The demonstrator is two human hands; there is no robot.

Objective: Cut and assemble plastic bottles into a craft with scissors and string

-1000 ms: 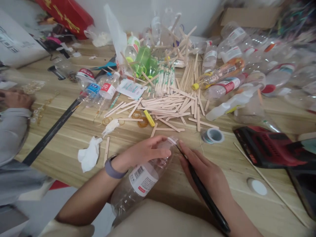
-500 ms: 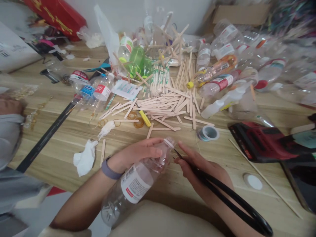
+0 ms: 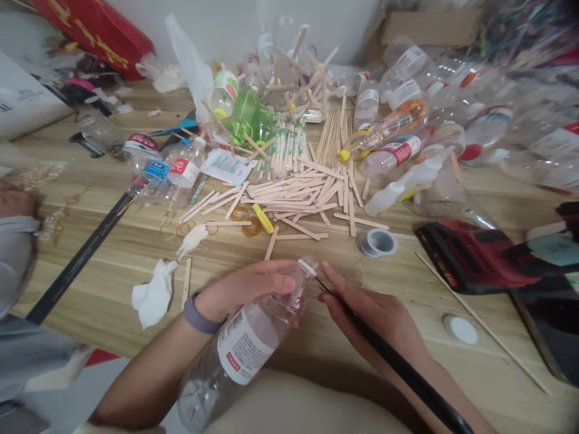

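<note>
A clear plastic bottle with a white label lies slanted above my lap, its uncapped neck toward the upper right. My left hand is wrapped around the bottle's upper part, thumb on top. Between the fingers of my right hand is a pair of long black tweezers. Their thin tips point at the bottle's neck, close to the white ring. Whether the tips touch the plastic I cannot tell. A spool of thread stands beyond my right hand, and a white bottle cap lies to its right.
Wooden craft sticks lie heaped ahead, with a yellow-handled tool. More plastic bottles crowd the back right. A red and black power tool rests at right, near a thin wooden stick. Crumpled tissue is at left; another person's sleeve shows there.
The tweezers' arms, seen apart earlier, now appear as one line, turned or squeezed together. Their tips are nearer the bottle's neck. The bottle has shifted slightly down and left.
</note>
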